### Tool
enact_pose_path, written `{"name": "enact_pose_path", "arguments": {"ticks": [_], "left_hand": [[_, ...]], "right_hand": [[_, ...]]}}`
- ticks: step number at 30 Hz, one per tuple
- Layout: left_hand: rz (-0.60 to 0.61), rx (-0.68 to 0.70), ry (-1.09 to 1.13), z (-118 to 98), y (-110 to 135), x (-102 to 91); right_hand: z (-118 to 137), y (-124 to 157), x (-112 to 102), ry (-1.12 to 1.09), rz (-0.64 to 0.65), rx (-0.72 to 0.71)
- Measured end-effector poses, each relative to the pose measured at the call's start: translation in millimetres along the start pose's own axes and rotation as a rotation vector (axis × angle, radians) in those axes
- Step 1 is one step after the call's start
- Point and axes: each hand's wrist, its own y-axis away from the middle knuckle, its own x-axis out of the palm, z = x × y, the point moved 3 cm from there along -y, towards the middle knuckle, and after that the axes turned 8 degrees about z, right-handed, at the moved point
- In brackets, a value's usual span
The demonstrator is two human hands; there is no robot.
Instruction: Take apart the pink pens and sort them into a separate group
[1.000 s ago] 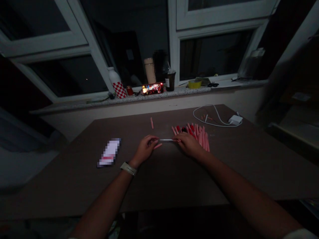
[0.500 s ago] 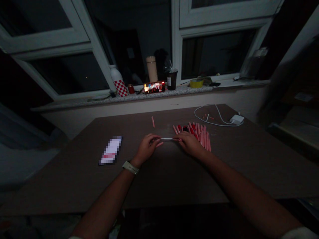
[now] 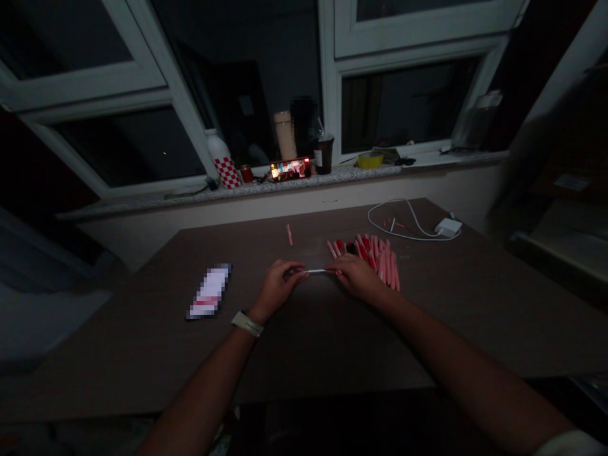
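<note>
Between my two hands a thin white rod is stretched level just above the table. My left hand, with a pale watch band at the wrist, pinches its left end. The fingers of my right hand are closed at its other end, where a small pink-red tip shows. Just behind and beside my right hand lies a pile of pink pens, with some red and black pieces among them. Farther back, a single pink pen rests apart from the pile. What my fingers cover at the rod's ends is hidden.
A phone with a lit, blurred screen lies left on the brown table. A white charger and its looped cable sit back right, small pieces inside the loop. On the windowsill stand a checkered bottle, a lit phone and a cup.
The pink piece that stuck out below my left fingers no longer shows. My left fingertips have closed at the white rod's end, and less of the rod shows. The view has shifted slightly.
</note>
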Motion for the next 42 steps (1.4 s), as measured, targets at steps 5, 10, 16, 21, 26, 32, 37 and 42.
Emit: {"name": "enact_pose_path", "arguments": {"ticks": [5, 10, 16, 21, 26, 32, 37, 42], "left_hand": [[-0.023, 0.029, 0.017, -0.5, 0.8, -0.7], [-0.045, -0.021, 0.119, 2.5, -0.7, 0.1], [-0.024, 0.001, -0.065, 6.9, -0.9, -1.5], [0.050, -0.021, -0.323, 17.8, 3.6, 0.0], [0.038, -0.055, -0.334, 19.5, 3.6, -0.8], [-0.054, -0.029, -0.141, 4.5, -0.8, -8.7], [-0.093, -0.019, -0.115, -1.2, -1.2, -10.8], [-0.097, 0.000, -0.134, -1.6, -0.4, -11.8]], "right_hand": [[3.2, 0.2, 5.0, -0.026, -0.028, -0.047], [5.0, -1.3, 6.1, -0.070, -0.030, -0.011], [1.2, -1.4, 5.8, -0.099, -0.040, 0.010], [-4.7, -0.3, 5.8, -0.079, -0.072, 0.062], [-10.6, -0.5, 6.4, -0.037, -0.101, 0.116], [-10.4, 0.2, 1.2, 0.012, -0.086, 0.147], [-9.0, 0.8, -0.9, 0.008, -0.079, 0.129], [-9.7, 1.5, -0.1, 0.002, -0.104, 0.129]]}}
